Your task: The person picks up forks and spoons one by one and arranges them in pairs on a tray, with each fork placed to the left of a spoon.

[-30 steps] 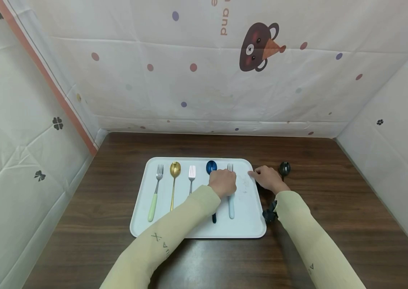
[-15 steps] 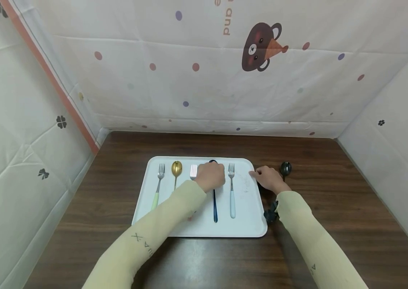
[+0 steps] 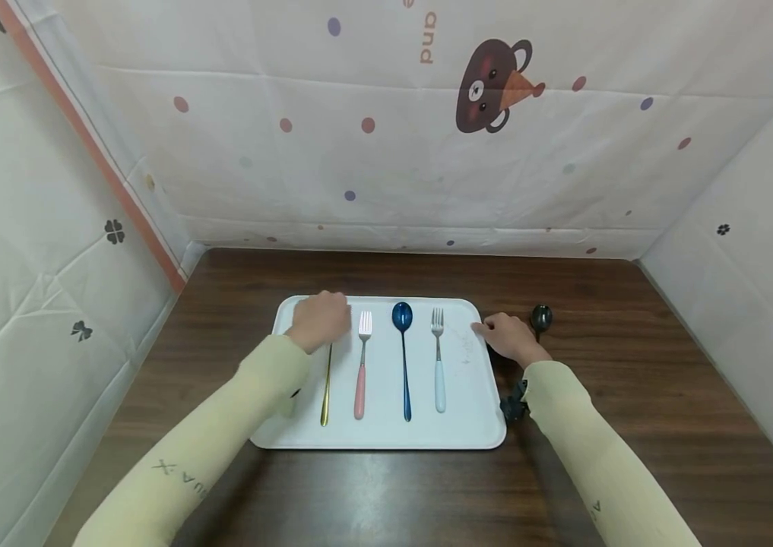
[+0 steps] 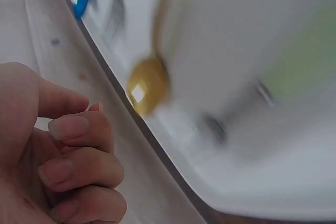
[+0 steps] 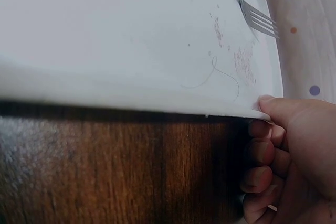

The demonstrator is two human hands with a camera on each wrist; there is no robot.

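Note:
On the white tray [image 3: 386, 437] lie a pink-handled fork [image 3: 360, 391], a blue spoon [image 3: 403, 317] and a fork with a pale blue handle [image 3: 439, 386]. Above the tray's upper left hovers my left hand [image 3: 320, 320], fingers curled and holding nothing. It hides the bowl of a gold spoon [image 3: 326, 396]; that bowl shows, blurred, in the left wrist view. A green-handled fork [image 4: 302, 59] is visible there too, hidden in the head view by hand and sleeve. My right hand [image 3: 511, 338] pinches the tray's right edge, thumb on top and fingers curled beneath.
A black spoon [image 3: 540, 317] lies on the brown wooden table [image 3: 591, 365] just beyond my right hand, its handle partly hidden. Patterned white cloth [image 3: 277, 152] hangs behind the table and at both sides.
My left hand has swept leftward from over the blue spoon and pale blue fork to over the gold spoon, uncovering the right-hand cutlery. The right hand stays at the tray's edge.

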